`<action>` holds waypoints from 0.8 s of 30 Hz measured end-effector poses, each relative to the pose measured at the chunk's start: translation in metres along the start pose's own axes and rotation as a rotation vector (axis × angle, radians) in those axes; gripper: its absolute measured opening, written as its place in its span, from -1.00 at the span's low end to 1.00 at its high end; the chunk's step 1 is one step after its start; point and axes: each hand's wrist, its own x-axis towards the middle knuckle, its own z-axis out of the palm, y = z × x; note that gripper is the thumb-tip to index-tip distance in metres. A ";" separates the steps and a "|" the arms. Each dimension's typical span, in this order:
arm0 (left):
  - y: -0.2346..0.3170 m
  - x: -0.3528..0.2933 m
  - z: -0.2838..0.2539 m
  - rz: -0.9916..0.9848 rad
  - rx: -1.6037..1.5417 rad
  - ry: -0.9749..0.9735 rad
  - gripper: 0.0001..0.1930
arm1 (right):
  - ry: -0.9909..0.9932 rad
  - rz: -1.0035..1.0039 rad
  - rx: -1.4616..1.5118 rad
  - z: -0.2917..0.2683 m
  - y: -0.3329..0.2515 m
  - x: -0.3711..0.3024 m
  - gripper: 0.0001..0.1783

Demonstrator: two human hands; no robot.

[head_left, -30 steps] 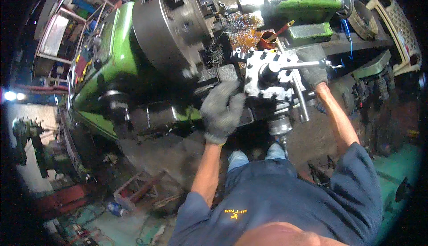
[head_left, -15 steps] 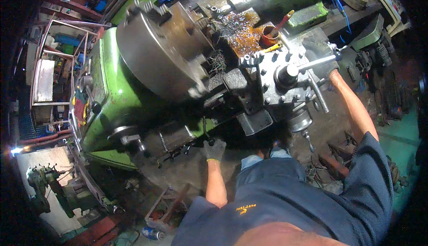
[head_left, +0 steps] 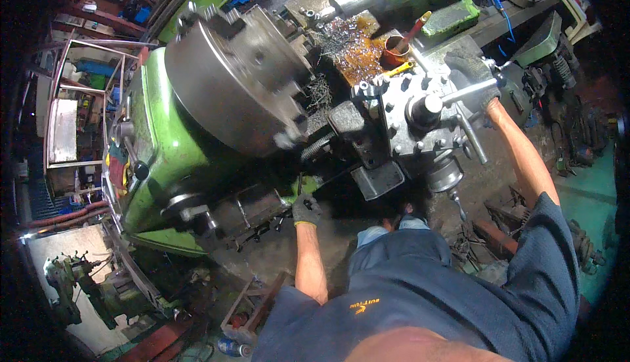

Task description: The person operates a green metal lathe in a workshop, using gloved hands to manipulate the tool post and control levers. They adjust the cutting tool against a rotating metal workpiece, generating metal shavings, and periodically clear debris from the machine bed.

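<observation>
head view: left hand (head_left: 306, 209), grey-gloved, closed on a dark control lever (head_left: 296, 195) low on the green metal lathe (head_left: 164, 145); right hand (head_left: 474, 73), gloved, clamped on the steel tool-post handle (head_left: 469, 91). best kept clear of the big grey round chuck (head_left: 233, 77). no legible labels; orange cup (head_left: 396, 50) behind.

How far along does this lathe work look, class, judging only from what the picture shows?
Done: metal chips lie heaped behind the tool post, so cutting has apparently happened. In hand: the gloved left hand reaches the controls low on the carriage front; the gloved right hand is at the tool post's handle. Left: no workpiece shows in the chuck, so completion can't be judged.
</observation>
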 end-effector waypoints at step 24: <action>-0.002 -0.014 0.009 0.058 0.017 -0.016 -0.88 | 0.005 -0.024 0.003 -0.003 0.000 0.000 -0.64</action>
